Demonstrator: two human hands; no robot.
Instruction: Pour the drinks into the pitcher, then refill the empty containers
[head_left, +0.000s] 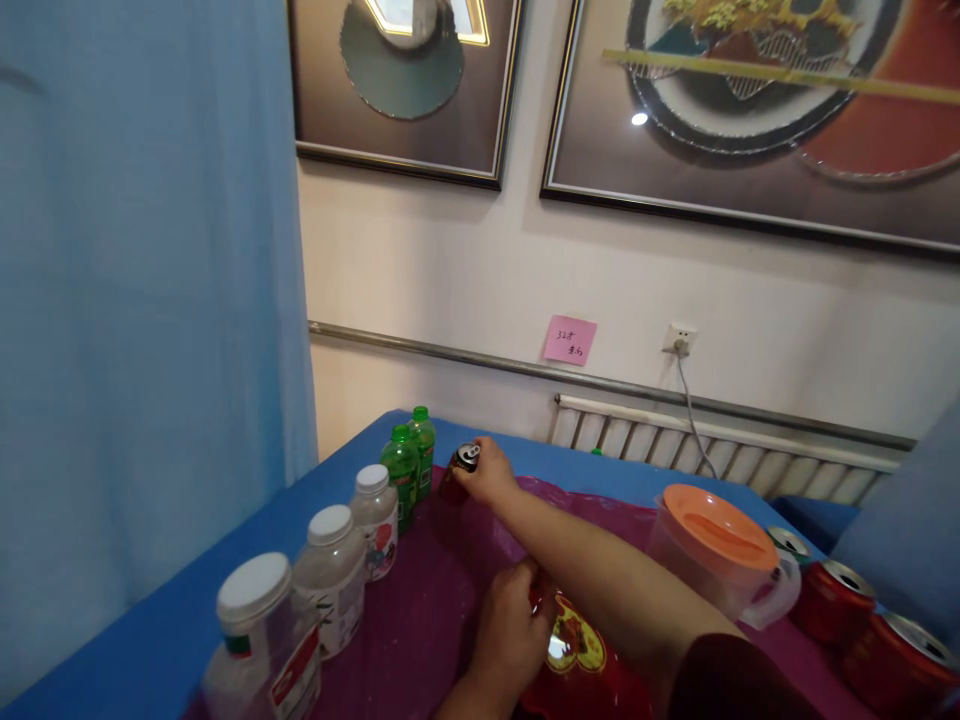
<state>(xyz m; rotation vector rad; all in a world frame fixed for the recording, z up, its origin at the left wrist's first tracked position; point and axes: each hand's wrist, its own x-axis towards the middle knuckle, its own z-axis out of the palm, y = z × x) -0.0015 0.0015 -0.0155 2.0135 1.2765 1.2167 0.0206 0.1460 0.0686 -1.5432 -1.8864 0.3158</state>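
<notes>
My right hand (491, 473) reaches across the table, its fingers closed round a dark drink can (457, 474) with an opened top. The can leans slightly at the far end of the purple sheet. Closer to me, my left hand (514, 625) is curled at the edge of a glossy red item with a gold design (577, 640). My right forearm partly covers that red item, and its kind is unclear. Left of the dark can stand two green bottles (401, 465), then several clear jars with white lids (330, 580) in a row towards me.
A clear pitcher with an orange lid (712, 550) stands on the right, beside red cans (834, 600). Beneath everything lies a purple sheet (412, 640) on a blue table (157, 600). A blue curtain (150, 250) hangs left; a radiator (637, 435) lines the wall.
</notes>
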